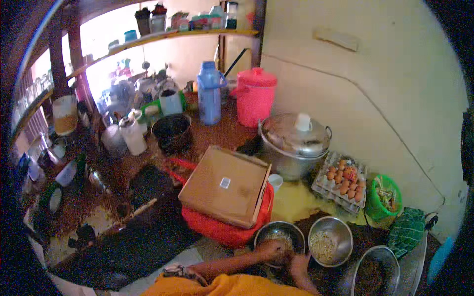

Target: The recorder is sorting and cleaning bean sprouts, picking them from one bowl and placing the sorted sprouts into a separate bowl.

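Observation:
My left hand [272,249] reaches into a steel bowl [260,236] that holds pale, small pieces; the fingers are blurred, so what they hold cannot be made out. At the right side of this bowl is my right hand [297,261], its fingertips close to the left hand and also unclear. Just right of it stands a second steel bowl [342,240] with pale pieces [323,246] in its lower left part. A larger metal dish [397,266] with dark contents lies at the lower right.
A cardboard box [222,188] rests on a red basin [222,231] left of the bowls. Behind are a lidded metal pot [292,162], egg trays [361,170] with eggs, a green basket [397,185], a blue flask [210,100] and a pink lidded bucket [256,100]. A green cloth [407,229] lies right.

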The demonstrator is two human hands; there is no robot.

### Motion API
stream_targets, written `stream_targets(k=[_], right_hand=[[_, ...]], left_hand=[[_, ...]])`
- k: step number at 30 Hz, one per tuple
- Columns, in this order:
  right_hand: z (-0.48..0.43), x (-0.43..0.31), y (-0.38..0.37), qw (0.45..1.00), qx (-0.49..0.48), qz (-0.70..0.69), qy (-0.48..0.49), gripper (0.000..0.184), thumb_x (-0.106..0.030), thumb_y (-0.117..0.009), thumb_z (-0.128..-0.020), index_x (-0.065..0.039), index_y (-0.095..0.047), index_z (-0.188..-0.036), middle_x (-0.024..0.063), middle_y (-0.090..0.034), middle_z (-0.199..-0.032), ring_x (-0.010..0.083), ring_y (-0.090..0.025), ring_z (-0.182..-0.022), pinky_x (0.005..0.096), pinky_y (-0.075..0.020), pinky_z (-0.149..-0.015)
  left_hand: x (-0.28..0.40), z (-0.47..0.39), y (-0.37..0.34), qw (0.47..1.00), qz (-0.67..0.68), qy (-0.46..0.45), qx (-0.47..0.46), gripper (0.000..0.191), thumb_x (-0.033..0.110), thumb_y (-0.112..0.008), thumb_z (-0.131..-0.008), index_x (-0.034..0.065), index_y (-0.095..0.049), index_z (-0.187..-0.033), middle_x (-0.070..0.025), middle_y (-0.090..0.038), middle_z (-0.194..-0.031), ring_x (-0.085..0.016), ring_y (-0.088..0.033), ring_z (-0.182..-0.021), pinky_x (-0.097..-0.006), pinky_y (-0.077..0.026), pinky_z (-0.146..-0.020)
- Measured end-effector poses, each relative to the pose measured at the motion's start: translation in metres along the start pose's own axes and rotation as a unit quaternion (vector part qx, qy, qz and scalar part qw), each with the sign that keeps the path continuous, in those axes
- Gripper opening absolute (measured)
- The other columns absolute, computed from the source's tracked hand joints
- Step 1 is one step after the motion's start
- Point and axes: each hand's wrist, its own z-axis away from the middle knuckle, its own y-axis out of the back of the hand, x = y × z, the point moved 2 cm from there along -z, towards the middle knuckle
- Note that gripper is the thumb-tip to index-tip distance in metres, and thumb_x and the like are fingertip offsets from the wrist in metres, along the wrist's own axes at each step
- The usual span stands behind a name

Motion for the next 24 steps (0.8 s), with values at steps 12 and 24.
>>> stream_targets(k=[12, 24], right_hand=[[-0.046, -0.031, 0.147, 0.967, 0.024, -0.248, -0.045, 0.007, -0.011, -0.064, -0.068, -0.008, -0.065, -0.075, 0.0165, -0.061, -0.069, 0.0348, -0.059, -0.065, 0.0427, -0.045, -0.062], [-0.069, -0.017, 0.153, 0.915, 0.042, -0.386, -0.104, 0.014, -0.009, -0.064, -0.075, -0.003, -0.064, -0.088, 0.0152, -0.064, -0.08, 0.0283, -0.063, -0.072, 0.0346, -0.0494, -0.066]], left_hand=[[0.025, 0.022, 0.031, 0.996, 0.063, -0.032, 0.046, 0.014, 0.019, -0.057, -0.078, 0.0084, -0.063, -0.084, -0.0156, -0.063, -0.08, -0.032, -0.06, -0.072, -0.0419, -0.046, -0.066], [0.013, 0.008, 0.055, 0.977, 0.21, 0.022, 0.036, 0.013, 0.012, -0.063, -0.081, 0.0031, -0.064, -0.09, -0.0077, -0.066, -0.085, -0.013, -0.06, -0.082, -0.0295, -0.048, -0.076]])
